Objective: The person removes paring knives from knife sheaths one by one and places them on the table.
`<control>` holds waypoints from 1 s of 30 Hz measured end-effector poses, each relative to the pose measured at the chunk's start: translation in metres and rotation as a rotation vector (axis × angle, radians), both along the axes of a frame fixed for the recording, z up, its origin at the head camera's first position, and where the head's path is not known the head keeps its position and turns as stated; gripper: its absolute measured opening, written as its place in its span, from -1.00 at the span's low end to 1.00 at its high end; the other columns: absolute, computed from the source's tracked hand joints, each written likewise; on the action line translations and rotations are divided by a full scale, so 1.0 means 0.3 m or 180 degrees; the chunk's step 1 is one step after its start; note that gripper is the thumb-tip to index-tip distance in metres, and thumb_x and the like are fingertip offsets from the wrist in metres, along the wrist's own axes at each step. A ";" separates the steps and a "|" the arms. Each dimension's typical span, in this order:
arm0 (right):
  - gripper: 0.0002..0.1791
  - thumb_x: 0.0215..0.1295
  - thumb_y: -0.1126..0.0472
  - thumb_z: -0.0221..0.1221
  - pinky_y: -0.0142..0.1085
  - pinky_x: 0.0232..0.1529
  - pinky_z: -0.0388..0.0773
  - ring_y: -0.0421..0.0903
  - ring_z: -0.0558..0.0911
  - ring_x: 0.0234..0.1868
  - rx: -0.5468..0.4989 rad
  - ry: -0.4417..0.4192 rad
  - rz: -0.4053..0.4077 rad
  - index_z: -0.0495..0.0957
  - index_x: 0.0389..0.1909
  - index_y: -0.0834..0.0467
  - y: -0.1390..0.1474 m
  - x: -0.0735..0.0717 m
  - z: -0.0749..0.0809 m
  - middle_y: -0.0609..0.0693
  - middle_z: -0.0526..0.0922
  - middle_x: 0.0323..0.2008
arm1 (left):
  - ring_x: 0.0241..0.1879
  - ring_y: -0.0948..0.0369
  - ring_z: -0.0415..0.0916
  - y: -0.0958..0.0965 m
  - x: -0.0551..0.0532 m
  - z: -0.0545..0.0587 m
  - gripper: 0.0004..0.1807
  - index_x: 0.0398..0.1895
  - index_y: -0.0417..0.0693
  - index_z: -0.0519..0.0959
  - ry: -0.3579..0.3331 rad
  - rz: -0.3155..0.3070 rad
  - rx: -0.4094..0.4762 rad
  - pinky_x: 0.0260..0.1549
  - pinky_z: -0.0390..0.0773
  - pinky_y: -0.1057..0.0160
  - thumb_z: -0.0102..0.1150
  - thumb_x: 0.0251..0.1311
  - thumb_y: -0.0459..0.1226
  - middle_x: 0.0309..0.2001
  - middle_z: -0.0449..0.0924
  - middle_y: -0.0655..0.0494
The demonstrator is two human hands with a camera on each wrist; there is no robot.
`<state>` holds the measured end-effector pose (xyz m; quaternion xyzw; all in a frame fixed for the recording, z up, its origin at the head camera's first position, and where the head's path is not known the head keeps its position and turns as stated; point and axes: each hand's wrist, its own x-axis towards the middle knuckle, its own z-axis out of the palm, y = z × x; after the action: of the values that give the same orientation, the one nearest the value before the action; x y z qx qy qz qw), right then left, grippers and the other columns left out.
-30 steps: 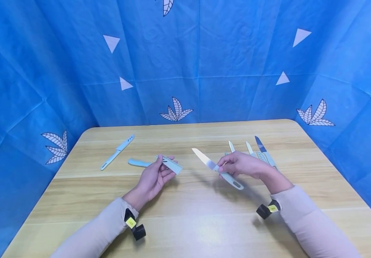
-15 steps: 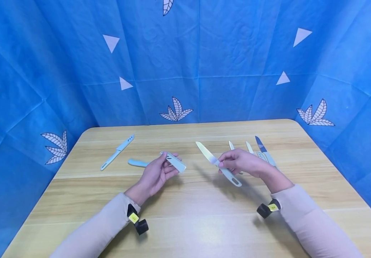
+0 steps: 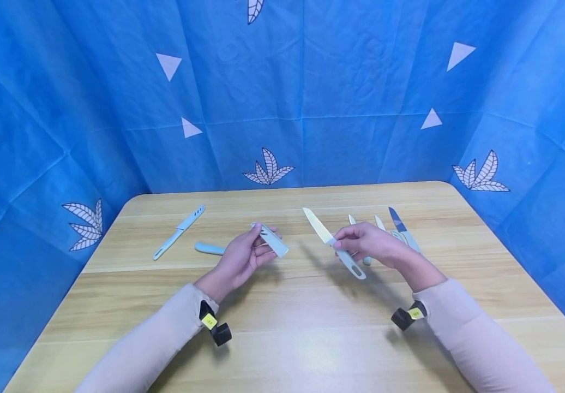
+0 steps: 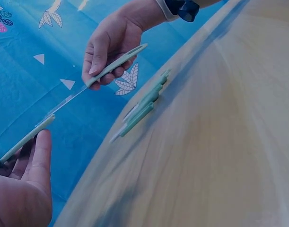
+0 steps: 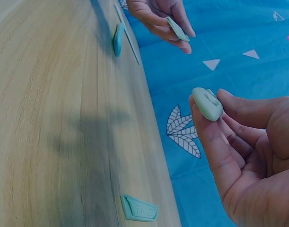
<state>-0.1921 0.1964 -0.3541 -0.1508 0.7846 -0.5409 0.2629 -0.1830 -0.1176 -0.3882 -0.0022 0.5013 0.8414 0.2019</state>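
My left hand (image 3: 238,255) holds a pale green knife sheath (image 3: 274,240) between thumb and fingers, its wide end angled toward the right. Over the table, my right hand (image 3: 373,243) pinches a kitchen knife (image 3: 348,263) where handle meets blade. Its bare blade (image 3: 318,225) points away and to the left, apart from the sheath in the head view. From the left wrist camera, the blade tip overlaps the end of the sheath (image 4: 26,139). The right wrist view shows the knife handle (image 5: 208,105) end-on between thumb and fingers.
At the back left lies a knife in its cover (image 3: 179,232). A light blue handle (image 3: 209,248) shows beside my left hand, its other end hidden. Several knives lie behind my right hand, including one with a dark blade (image 3: 397,219). Blue cloth (image 3: 282,98) hangs behind the table.
My left hand has moved right and slightly farther away with the sheath. The knife in my right hand has turned, its tip shifting right and away from me.
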 end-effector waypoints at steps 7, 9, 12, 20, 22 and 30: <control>-0.72 0.42 0.19 0.15 -0.14 -0.12 0.67 -0.03 0.65 -0.25 0.0061 -0.0027 -0.0137 0.56 -0.01 0.32 -0.004 -0.010 -0.003 0.22 0.67 -0.18 | -0.04 0.05 0.63 0.027 -0.026 0.010 -0.47 0.30 -0.33 0.33 0.0014 -0.0029 -0.0048 0.04 0.60 0.11 -0.25 0.55 -0.07 0.10 0.56 -0.14; -0.69 0.43 0.19 0.14 -0.14 -0.09 0.66 -0.01 0.65 -0.21 0.0078 -0.0032 -0.0161 0.54 0.03 0.33 -0.003 -0.015 -0.005 0.21 0.66 -0.16 | -0.05 0.03 0.63 0.036 -0.034 0.012 -0.47 0.29 -0.32 0.35 0.0012 -0.0043 -0.0075 0.03 0.61 0.11 -0.25 0.55 -0.06 0.11 0.55 -0.17; -0.65 0.45 0.19 0.10 -0.12 -0.03 0.65 0.07 0.65 -0.11 0.0074 -0.0057 -0.0192 0.49 0.08 0.37 -0.002 -0.022 -0.008 0.24 0.66 -0.09 | -0.06 0.02 0.63 0.047 -0.044 0.014 -0.48 0.27 -0.30 0.38 0.0021 -0.0075 -0.0136 0.03 0.61 0.10 -0.24 0.55 -0.06 0.17 0.48 -0.27; -0.60 0.47 0.18 0.08 -0.10 0.05 0.62 0.24 0.59 0.07 -0.0066 -0.0095 -0.0332 0.44 0.14 0.42 0.001 -0.042 -0.019 0.29 0.64 -0.02 | -0.04 0.00 0.62 0.069 -0.062 0.013 -0.50 0.21 -0.27 0.46 -0.0047 -0.0143 -0.0189 0.03 0.61 0.10 -0.18 0.53 -0.05 0.23 0.40 -0.34; -0.58 0.47 0.18 0.08 -0.09 0.07 0.61 0.26 0.57 0.09 -0.0092 -0.0108 -0.0382 0.42 0.16 0.43 0.001 -0.046 -0.019 0.27 0.65 -0.03 | -0.03 -0.01 0.62 0.075 -0.067 0.015 -0.50 0.21 -0.27 0.46 -0.0051 -0.0164 -0.0195 0.04 0.61 0.10 -0.17 0.52 -0.05 0.25 0.39 -0.34; -0.65 0.47 0.21 0.07 -0.07 0.11 0.59 0.26 0.56 0.12 -0.0114 -0.0171 -0.0548 0.45 0.11 0.38 -0.004 -0.062 -0.022 0.25 0.66 -0.02 | 0.00 0.01 0.61 0.097 -0.095 0.021 -0.51 0.22 -0.27 0.45 -0.0108 -0.0249 -0.0229 0.04 0.62 0.12 -0.15 0.52 -0.06 0.30 0.33 -0.35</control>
<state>-0.2106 0.1950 -0.3606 -0.0728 0.7775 -0.5793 0.2337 -0.2116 -0.0884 -0.3818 -0.0041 0.5275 0.8141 0.2428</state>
